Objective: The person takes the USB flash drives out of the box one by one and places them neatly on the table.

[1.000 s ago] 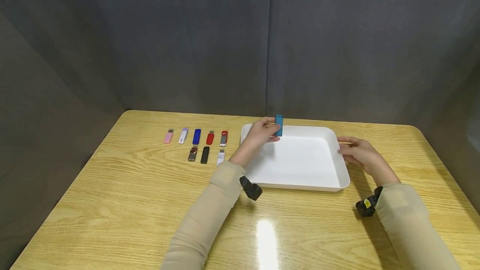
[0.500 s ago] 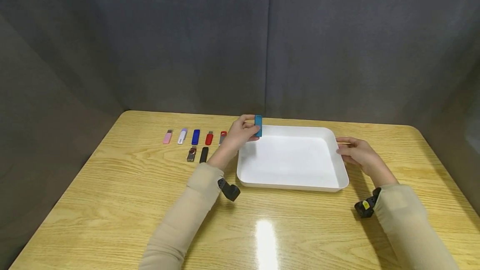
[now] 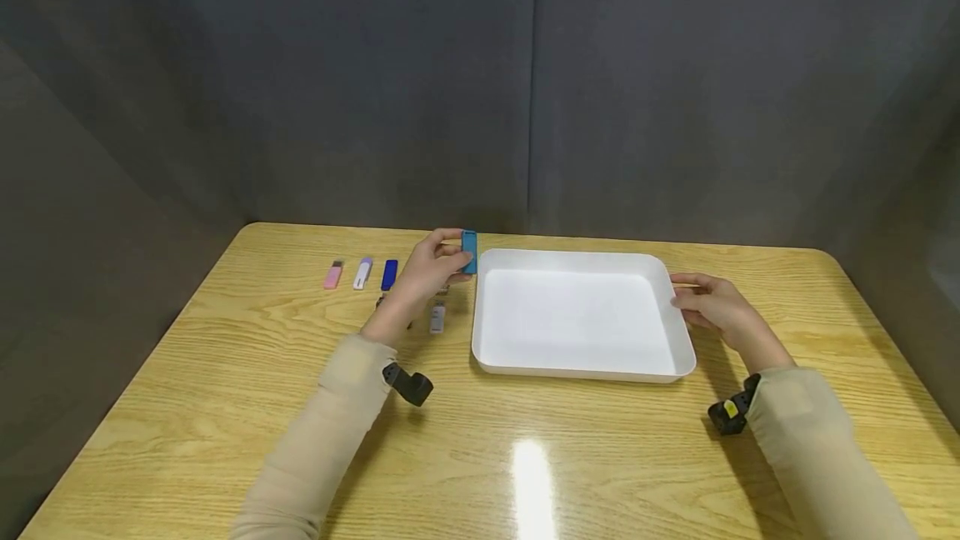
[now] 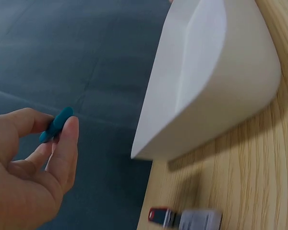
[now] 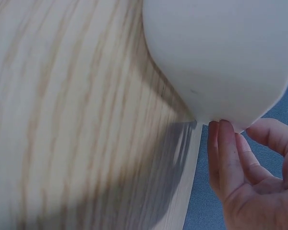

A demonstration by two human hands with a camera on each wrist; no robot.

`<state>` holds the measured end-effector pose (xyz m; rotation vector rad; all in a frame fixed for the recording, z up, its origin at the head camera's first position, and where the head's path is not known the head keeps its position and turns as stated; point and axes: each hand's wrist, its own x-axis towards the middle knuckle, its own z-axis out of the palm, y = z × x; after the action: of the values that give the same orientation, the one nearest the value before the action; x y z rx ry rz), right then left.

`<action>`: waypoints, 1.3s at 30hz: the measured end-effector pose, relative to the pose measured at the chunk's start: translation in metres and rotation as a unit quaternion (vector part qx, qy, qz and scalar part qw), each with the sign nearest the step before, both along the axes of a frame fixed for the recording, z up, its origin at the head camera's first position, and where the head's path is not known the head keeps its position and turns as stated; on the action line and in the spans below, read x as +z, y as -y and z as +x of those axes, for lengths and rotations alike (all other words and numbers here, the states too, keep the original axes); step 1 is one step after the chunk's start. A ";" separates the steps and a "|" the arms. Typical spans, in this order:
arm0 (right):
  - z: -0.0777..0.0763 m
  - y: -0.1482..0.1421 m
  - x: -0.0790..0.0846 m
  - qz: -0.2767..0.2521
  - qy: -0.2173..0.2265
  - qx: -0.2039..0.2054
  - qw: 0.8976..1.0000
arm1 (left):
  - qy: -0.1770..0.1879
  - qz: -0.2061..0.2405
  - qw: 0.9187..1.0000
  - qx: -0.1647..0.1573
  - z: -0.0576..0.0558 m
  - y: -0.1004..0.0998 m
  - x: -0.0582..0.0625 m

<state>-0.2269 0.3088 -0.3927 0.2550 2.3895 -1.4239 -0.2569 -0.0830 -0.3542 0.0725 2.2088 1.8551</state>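
In the head view, my left hand (image 3: 427, 269) pinches a teal USB drive (image 3: 469, 252) upright, just left of the white tray (image 3: 585, 372). The left wrist view shows the teal drive (image 4: 56, 125) edge-on between thumb and fingers of the left hand (image 4: 33, 177). My right hand (image 3: 716, 307) touches the outside of the tray's right wall with its fingertips. Seen from the right wrist, the right hand (image 5: 259, 172) has fairly straight fingers against the tray (image 5: 221, 62). Pink (image 3: 333, 275), white-purple (image 3: 362, 273), blue (image 3: 389, 275) and white (image 3: 437, 317) drives lie on the table; others are partly hidden.
The wooden table (image 3: 480, 457) ends at a dark cloth backdrop (image 3: 375, 107). In the left wrist view, a blurred white drive (image 4: 199, 219) and a red-ended drive (image 4: 158, 216) lie near the tray's left end.
My left hand has moved left with the teal drive, from above the tray's left part to beside it, now covering several table drives. The right hand stays at the tray wall.
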 end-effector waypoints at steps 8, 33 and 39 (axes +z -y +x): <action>0.001 -0.001 0.001 -0.004 -0.001 0.010 1.000 | -0.020 -0.039 0.999 -0.003 0.008 0.036 0.004; 0.001 -0.002 -0.001 0.002 0.006 0.004 1.000 | -0.015 -0.070 0.995 0.070 0.021 0.127 -0.017; 0.000 -0.001 0.000 -0.004 0.010 0.004 1.000 | -0.003 -0.084 0.993 0.083 0.021 0.135 -0.024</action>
<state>-0.2270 0.3103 -0.3928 0.2574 2.3662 -1.4201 -0.2361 -0.2176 -0.3783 -0.1406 2.4316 1.7427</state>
